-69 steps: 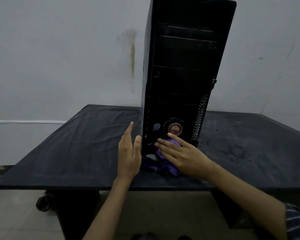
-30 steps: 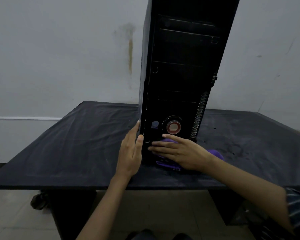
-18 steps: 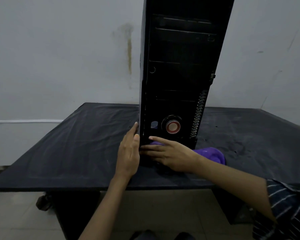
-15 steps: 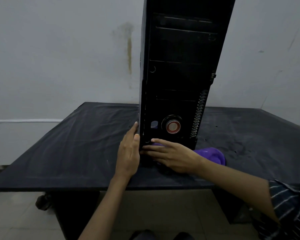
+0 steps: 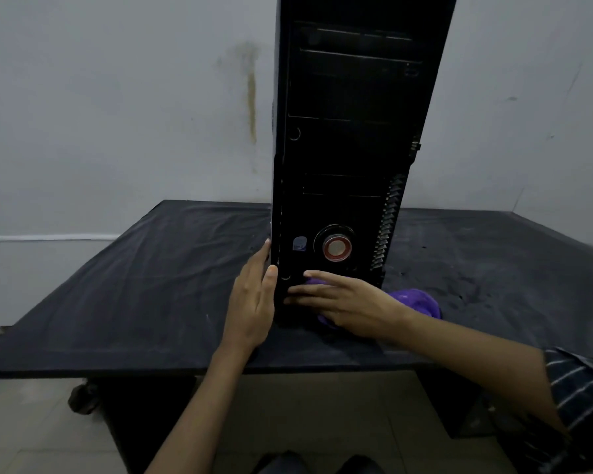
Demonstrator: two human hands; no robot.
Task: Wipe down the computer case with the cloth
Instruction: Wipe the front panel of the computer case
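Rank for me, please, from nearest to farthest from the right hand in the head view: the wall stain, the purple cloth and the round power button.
1. Purple cloth: under the right hand.
2. Round power button: just above, on the case front.
3. Wall stain: far up, left.

computer case (image 5: 350, 138): black all over
round button (image 5: 337, 248): silver centre with a red ring
small sticker (image 5: 299, 243): bluish, on the case front
cloth (image 5: 418, 300): bright purple, plain
surface (image 5: 144, 289): black, with pale dusty smudges toward its right edge
sleeve (image 5: 582, 391): dark with thin pale stripes
wall (image 5: 117, 97): pale grey, with a brownish vertical streak
floor (image 5: 28, 436): beige tiles
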